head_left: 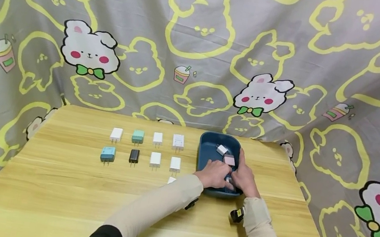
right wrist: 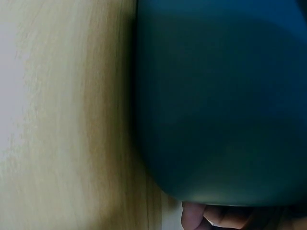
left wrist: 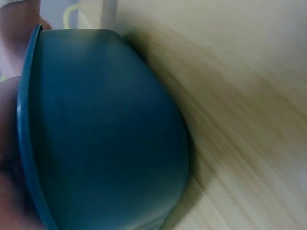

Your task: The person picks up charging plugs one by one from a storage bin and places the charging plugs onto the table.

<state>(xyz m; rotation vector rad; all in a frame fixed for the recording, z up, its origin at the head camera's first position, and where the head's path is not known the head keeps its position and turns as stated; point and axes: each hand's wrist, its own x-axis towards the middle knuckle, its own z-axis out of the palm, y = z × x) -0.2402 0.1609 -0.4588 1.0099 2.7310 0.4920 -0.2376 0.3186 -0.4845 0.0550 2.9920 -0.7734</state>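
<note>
A dark blue plastic bin (head_left: pixel 207 148) stands on the table, and both hands are at it. My left hand (head_left: pixel 216 174) reaches over the near left rim, fingers down among the chargers inside; I cannot tell whether they pinch one. My right hand (head_left: pixel 245 179) holds the bin's right wall, with fingertips (right wrist: pixel 193 215) outside it in the right wrist view. Inside lie a white charger (head_left: pixel 222 149) and a pinkish charger (head_left: pixel 229 160), partly covered by the hands. The bin's outer wall (left wrist: pixel 105 129) fills much of the left wrist view, hiding most of the left hand.
Left of the bin, plug chargers stand in rows: a green one (head_left: pixel 138 136), a blue one (head_left: pixel 107 154), a black one (head_left: pixel 134 155) and several white ones (head_left: pixel 155 159). The left sleeve partly covers another white charger (head_left: pixel 171 180). A patterned curtain (head_left: pixel 146 16) surrounds the wooden table (head_left: pixel 52 188).
</note>
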